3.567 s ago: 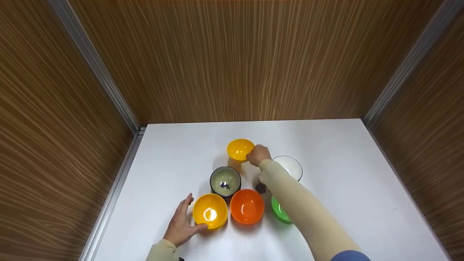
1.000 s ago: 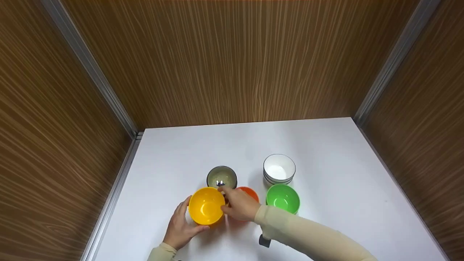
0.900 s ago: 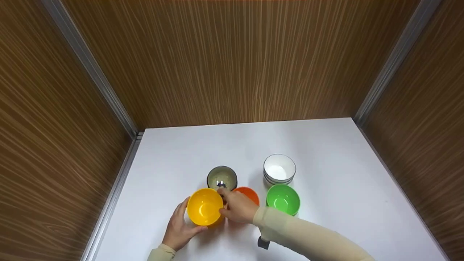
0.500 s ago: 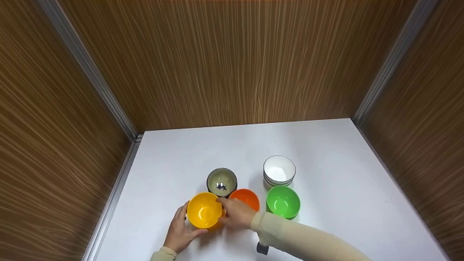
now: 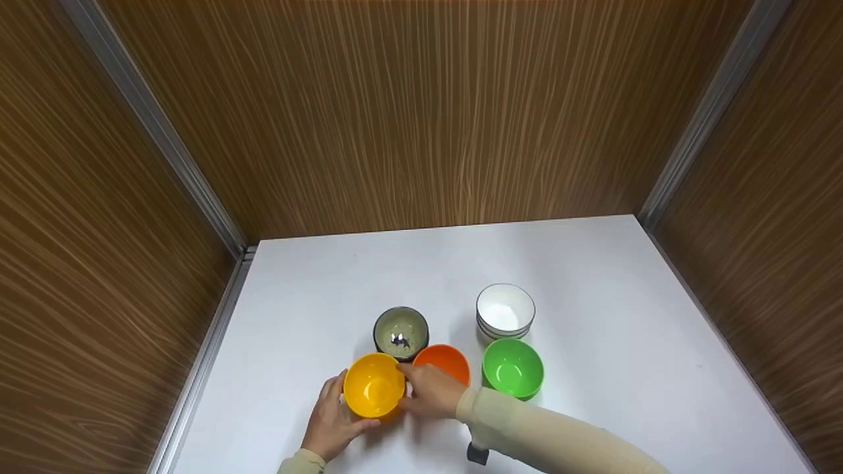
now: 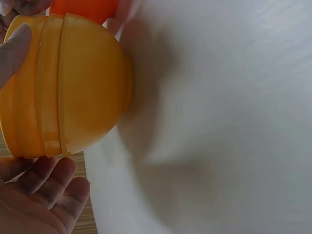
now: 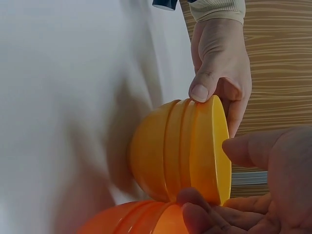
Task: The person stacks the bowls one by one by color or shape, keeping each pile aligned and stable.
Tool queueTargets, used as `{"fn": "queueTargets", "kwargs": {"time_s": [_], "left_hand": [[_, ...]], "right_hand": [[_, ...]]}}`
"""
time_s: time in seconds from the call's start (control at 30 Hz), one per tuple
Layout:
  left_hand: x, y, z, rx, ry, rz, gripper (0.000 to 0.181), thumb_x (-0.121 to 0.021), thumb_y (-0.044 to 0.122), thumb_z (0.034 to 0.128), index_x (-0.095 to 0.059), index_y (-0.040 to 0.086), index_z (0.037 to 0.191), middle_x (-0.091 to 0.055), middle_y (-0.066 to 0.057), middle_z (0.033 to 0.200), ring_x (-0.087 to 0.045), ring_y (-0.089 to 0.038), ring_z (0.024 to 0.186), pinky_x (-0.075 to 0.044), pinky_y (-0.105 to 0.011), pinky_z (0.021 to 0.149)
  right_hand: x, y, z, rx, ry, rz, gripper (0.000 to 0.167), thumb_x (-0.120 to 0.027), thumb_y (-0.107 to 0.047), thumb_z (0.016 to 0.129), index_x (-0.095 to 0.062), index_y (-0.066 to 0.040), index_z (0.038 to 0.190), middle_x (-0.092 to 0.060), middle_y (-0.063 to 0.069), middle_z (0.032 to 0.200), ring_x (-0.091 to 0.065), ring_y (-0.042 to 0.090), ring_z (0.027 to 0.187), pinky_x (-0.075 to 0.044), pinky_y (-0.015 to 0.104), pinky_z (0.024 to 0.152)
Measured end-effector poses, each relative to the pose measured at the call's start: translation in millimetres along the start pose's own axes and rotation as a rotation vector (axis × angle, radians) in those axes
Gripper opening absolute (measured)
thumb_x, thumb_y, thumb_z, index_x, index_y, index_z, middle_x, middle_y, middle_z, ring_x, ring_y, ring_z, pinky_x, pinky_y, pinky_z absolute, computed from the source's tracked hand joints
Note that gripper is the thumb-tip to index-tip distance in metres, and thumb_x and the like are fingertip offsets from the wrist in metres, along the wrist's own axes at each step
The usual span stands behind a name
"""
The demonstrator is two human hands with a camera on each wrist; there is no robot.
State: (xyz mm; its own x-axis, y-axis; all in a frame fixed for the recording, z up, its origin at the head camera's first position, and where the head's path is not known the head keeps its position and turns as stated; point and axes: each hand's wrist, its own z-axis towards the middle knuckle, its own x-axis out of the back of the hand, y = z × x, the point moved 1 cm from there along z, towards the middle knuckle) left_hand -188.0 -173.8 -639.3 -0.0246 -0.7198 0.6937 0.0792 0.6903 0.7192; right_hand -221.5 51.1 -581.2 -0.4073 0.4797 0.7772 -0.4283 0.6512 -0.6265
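Nested yellow bowls (image 5: 374, 387) stand upright at the front left. My left hand (image 5: 328, 424) holds the stack from the left, its thumb toward the front and its fingers along the far side. Across the stack, my right hand (image 5: 431, 391) pinches the top yellow bowl at its right rim. Stepped rims of the nested yellow bowls (image 7: 170, 146) show in the right wrist view. Against the stack's right side stand orange bowls (image 5: 448, 362), partly hidden behind my right hand. A grey-green bowl (image 5: 401, 331) with a dark outside sits just behind.
Stacked white bowls (image 5: 506, 309) with dark rims stand at the back right. Green bowls (image 5: 514, 368) are in front of them, close to my right sleeve (image 5: 520, 421). The white table (image 5: 612, 316) is bounded by wood-grain panels (image 5: 421, 118) on three sides.
A yellow bowl held by my right hand at the back has come forward and left into the yellow stack. Over the last second it has settled slightly lower. My left hand stays beside the stack.
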Motion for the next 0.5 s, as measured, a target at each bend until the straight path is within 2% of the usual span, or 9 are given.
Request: {"fn": "queueTargets", "kwargs": {"time_s": [0.37,0.5], "left_hand": [[-1.1,-1.2,0.6,0.029,-0.012,-0.017,0.112,-0.082,0.058,0.0608,-0.034,0.001,0.144,-0.044,-0.013,0.134,-0.049,-0.03,0.121,-0.037,-0.054,0.107],[-0.2,-0.9,0.8,0.025,-0.01,-0.025,0.11,-0.082,0.057,0.0623,-0.035,0.001,0.144,-0.046,-0.013,0.135,-0.049,-0.029,0.12,-0.037,-0.055,0.106]], "right_hand": [[-1.6,0.1,-0.6,-0.022,0.001,-0.017,0.067,-0.072,-0.021,0.082,-0.045,-0.002,0.141,-0.067,0.009,0.108,-0.054,0.004,0.065,-0.051,0.018,0.065],[-1.4,0.4,-1.0,-0.001,0.016,-0.029,0.066,-0.072,-0.021,0.083,-0.046,-0.001,0.14,-0.065,0.012,0.117,-0.058,0.006,0.074,-0.054,0.022,0.073]]}}
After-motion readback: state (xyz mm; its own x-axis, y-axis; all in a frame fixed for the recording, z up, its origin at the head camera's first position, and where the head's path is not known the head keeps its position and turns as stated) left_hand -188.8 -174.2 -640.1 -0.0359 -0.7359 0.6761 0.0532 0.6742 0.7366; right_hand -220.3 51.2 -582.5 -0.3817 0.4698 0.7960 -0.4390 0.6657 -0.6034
